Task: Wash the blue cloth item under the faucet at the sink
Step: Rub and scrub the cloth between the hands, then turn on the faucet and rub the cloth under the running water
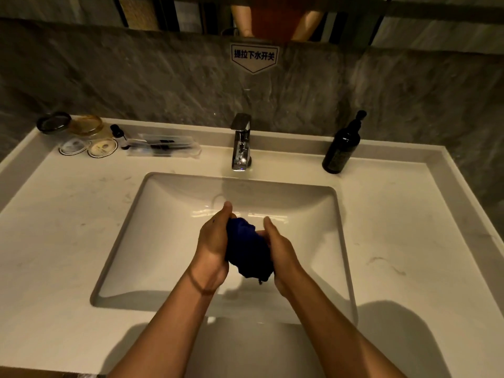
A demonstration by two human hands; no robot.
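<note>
Over the middle of the basin, nearer its front edge than its back wall, a person's two bare hands press a bunched blue cloth (pixel 249 249) between them. The left hand (pixel 214 245) cups the bundle from one side, thumb raised toward the back of the sink (pixel 122 241); the right hand (pixel 281 248) closes in from the other, its fingers (pixel 268 223) curled against the fabric, so both hands are clenched on the cloth rather than released. The wad runs lengthwise from the fingertips back toward the wrists, with a small tail of fabric hanging from its near end. Neither hand is clearly nearer the tap; the left thumb reaches a little farther back.

Beyond the hands, the basin's rear slope lies bare, and the chrome faucet (pixel 241 144) stands at the middle of the bench's back edge, its spout well apart from the cloth and straight ahead of it. No stream of water can be made out from the spout. By this reading the cloth must travel away from the person, toward the back wall of the sink, to come beneath the spout, and the lever on top needs a free hand.

Farther off, a dark pump bottle (pixel 343 145) stands toward the bench's (pixel 395 227) back right, and small round containers (pixel 79 135) cluster at its back left corner.
</note>
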